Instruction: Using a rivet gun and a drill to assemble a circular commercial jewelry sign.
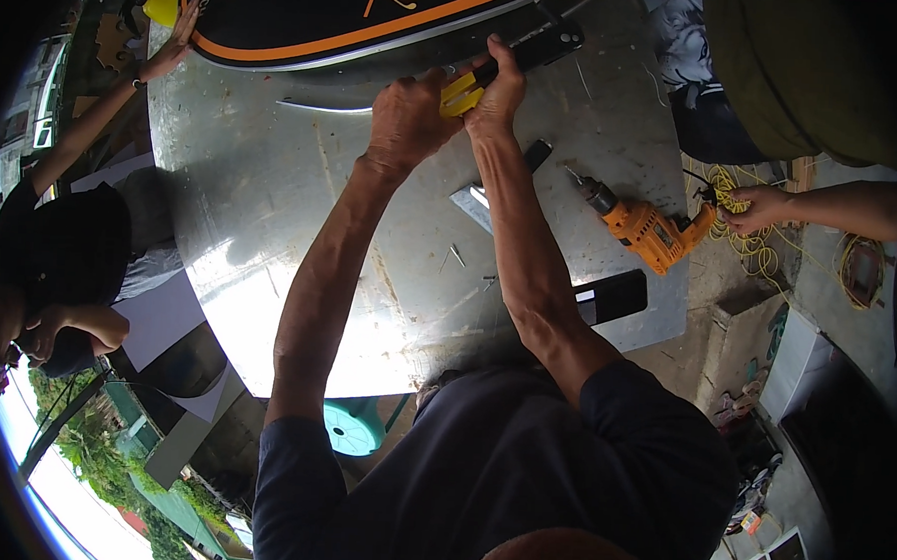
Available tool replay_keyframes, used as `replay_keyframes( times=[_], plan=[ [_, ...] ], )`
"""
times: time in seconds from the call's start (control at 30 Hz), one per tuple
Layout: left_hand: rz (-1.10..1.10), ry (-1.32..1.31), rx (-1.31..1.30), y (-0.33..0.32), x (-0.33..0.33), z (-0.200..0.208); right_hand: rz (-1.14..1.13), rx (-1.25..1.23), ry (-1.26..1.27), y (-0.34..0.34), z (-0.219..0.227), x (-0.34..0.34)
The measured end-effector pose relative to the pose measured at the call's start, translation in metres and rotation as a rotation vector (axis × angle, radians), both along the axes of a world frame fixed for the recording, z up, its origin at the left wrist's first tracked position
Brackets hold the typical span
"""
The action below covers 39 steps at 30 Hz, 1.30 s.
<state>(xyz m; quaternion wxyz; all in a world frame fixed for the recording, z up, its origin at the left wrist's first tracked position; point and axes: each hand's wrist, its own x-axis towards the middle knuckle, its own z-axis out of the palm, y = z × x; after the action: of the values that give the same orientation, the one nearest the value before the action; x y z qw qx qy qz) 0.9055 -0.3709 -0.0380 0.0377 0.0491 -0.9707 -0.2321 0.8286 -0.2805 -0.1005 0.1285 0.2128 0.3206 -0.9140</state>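
Head view: I stand at the near edge of a grey metal worktop, both forearms stretched toward its far side.
Hand tool, position: the yellow-handled tool lies within my grasp, well toward the far side, just short of the black panel with an orange border.
Hand tool, long axis: slanted, handles toward my left, dark head pointing to the far right corner, roughly along the panel's rim; whether the head touches that rim I cannot tell.
Fingers: closed on the tool from both sides; my left hand is clenched at the handle end, and my right hand grips nearer the head, thumb raised, and is the closer to the panel.
Thin strip: a curved, pale strip runs from beside my left fist toward the left edge.
Worktop, right edge: an orange drill, bit pointing inward; nearer me, a black phone-like slab.
Worktop, middle: a bright metal piece, partly behind my right forearm.
Room: a co-worker's hand rests on the panel's left end; another hand is at the yellow cable beyond the right edge; a green stool stands past the near edge.
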Motion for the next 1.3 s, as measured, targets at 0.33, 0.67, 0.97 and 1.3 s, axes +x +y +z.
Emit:
replay_keyframes(
  times=[0.33, 0.67, 0.97, 1.3],
  plan=[
    [-0.085, 0.117, 0.092, -0.031, -0.002, -0.004, 0.537, 0.270, -0.043, 0.098, 0.032, 0.016],
    [0.001, 0.262, 0.092, -0.013, 0.006, -0.008, 0.518, 0.024, 0.133, 0.117, 0.026, 0.013],
    [0.013, 0.093, -0.066, 0.039, 0.032, 0.018, 0.332, -0.299, 0.060, 0.068, 0.023, 0.018],
    [0.051, -0.166, -0.178, 0.045, 0.019, 0.028, 0.346, -0.403, 0.150, 0.048, 0.004, 0.010]
  ],
)
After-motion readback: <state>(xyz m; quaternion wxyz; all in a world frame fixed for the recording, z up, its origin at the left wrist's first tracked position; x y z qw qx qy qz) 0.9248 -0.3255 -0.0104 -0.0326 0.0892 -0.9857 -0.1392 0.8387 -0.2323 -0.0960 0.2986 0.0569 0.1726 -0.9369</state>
